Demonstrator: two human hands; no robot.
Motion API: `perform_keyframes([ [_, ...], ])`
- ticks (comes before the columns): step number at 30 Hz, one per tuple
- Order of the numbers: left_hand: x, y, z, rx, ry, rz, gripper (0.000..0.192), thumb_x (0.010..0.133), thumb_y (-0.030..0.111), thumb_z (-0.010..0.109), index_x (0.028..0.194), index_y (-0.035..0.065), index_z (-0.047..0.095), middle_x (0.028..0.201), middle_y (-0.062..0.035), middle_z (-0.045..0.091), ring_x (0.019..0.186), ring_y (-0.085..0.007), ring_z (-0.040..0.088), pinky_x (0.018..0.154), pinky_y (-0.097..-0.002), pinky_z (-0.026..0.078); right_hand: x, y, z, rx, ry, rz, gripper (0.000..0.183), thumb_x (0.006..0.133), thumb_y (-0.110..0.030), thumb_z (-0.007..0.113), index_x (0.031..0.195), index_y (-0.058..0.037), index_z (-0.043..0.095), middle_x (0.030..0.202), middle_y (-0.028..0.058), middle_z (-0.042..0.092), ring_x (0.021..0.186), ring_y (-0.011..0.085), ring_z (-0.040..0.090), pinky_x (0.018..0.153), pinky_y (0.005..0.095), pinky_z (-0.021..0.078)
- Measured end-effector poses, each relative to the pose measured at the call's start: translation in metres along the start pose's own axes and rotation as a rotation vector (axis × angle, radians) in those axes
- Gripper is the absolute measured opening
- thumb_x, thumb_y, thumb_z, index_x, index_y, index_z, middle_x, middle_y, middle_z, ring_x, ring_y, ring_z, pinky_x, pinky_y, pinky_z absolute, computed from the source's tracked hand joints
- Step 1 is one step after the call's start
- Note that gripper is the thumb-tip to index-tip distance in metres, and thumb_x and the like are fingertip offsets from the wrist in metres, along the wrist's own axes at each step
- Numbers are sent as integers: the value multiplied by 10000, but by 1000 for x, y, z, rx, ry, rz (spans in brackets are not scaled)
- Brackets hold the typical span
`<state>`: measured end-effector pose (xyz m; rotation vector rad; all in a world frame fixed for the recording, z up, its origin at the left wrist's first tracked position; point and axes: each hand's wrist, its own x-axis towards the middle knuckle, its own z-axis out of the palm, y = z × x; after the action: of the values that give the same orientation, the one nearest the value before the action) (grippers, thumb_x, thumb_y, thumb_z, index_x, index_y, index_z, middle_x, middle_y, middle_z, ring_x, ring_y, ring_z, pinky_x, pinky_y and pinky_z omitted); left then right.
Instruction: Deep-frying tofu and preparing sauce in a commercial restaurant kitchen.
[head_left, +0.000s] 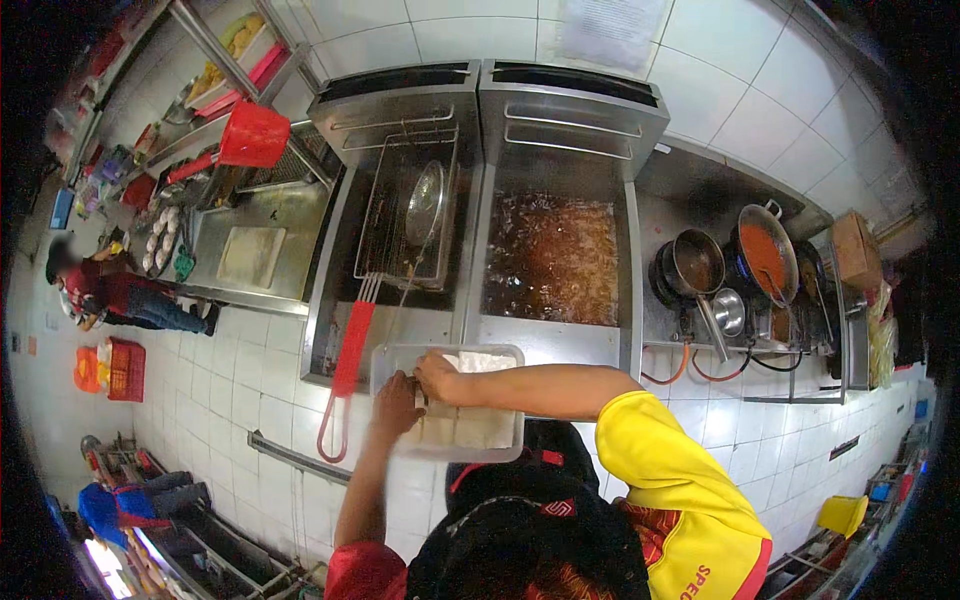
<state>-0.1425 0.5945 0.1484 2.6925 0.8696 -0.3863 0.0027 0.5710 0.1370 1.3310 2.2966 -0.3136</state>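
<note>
A translucent plastic container (511, 450) rests by the front edge of two stainless steel deep fryers. Pale, flat-sided pieces (480, 362), possibly tofu, lie inside it. My left hand (397, 405) is bent over the container's left side, with fingers curled. My right hand (441, 379) reaches in from the right, its fingertips close to the left ones. Something small and dark shows between the hands; whether either hand grips it is hidden. Behind the container, dark oil with bubbles and froth (555, 259) fills the right fryer.
A wire fry basket (375, 217) and a metal strainer (426, 202) sit in the left fryer; a red-handled utensil (352, 349) juts forward. At right, a saucepan (694, 262) and a wok of red sauce (763, 251) stand on burners. Another person (112, 285) works at far left.
</note>
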Motion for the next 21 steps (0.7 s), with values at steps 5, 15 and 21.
perform_keyframes([
  [5, -7, 1, -15, -19, -78, -29, 467, 708, 284, 788, 1079, 64, 611, 1077, -131, 623, 1092, -278, 561, 890, -405, 480, 31, -9, 13, -222, -30, -48, 285, 855, -254, 591, 1089, -138, 704, 1140, 54, 641, 1085, 266, 572, 884, 455, 449],
  [15, -26, 2, -12, -14, 59, -34, 345, 744, 197, 750, 1024, 69, 595, 969, -146, 662, 894, -330, 650, 734, -436, 528, -8, 14, 0, 188, 380, -99, 87, 687, -192, 673, 712, -109, 684, 734, 114, 677, 726, 258, 687, 626, 427, 552],
  [21, -21, 14, -21, -14, 79, -82, 318, 742, 172, 731, 989, 56, 568, 878, -167, 658, 823, -375, 645, 692, -463, 526, -88, 45, -25, 243, 518, -29, 124, 724, -143, 639, 817, -65, 667, 768, 134, 680, 751, 307, 684, 607, 421, 549],
])
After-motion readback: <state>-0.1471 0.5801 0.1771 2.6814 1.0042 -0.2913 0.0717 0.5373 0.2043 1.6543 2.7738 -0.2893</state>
